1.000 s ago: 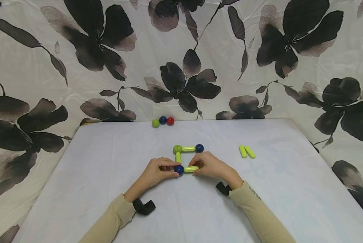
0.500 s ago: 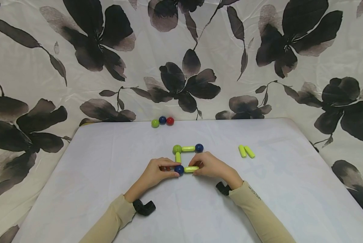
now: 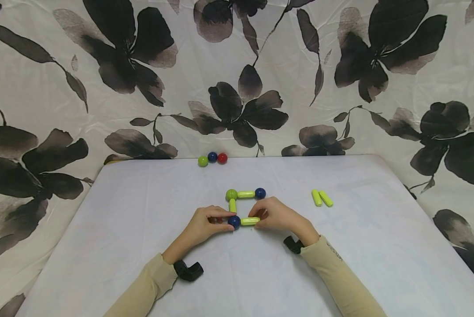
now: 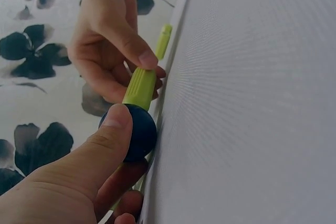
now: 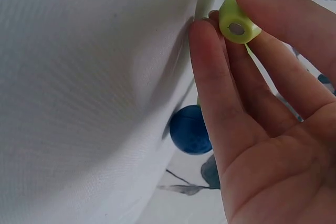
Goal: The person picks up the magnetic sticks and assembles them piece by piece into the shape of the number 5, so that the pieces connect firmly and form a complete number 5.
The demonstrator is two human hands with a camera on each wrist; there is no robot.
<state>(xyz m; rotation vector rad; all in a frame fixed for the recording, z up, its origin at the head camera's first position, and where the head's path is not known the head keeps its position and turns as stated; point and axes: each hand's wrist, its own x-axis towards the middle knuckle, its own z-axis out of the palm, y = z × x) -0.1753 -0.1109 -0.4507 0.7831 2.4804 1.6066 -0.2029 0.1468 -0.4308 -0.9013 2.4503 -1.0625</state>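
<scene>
Thumb and fingers of my left hand (image 3: 207, 222) pinch a dark blue ball (image 3: 234, 222) at the near corner of a small frame of balls and rods. From that ball a yellow-green magnetic rod (image 3: 249, 221) points right, and my right hand (image 3: 274, 214) pinches its free end. A metal disc shows in the rod's end (image 5: 237, 29) in the right wrist view. Another yellow-green rod (image 3: 232, 205) runs from the held ball up to a green ball (image 3: 231, 194). From there a third rod (image 3: 246, 194) reaches a second blue ball (image 3: 260, 193).
Two loose yellow-green rods (image 3: 322, 198) lie to the right on the white table (image 3: 237, 273). At its back edge sit a green ball (image 3: 203, 161), a blue ball (image 3: 212, 156) and a red ball (image 3: 222, 158). Behind hangs a floral cloth (image 3: 284, 70).
My right hand has shifted very slightly to the right at the rod's end. The left hand, the balls and the rods look the same.
</scene>
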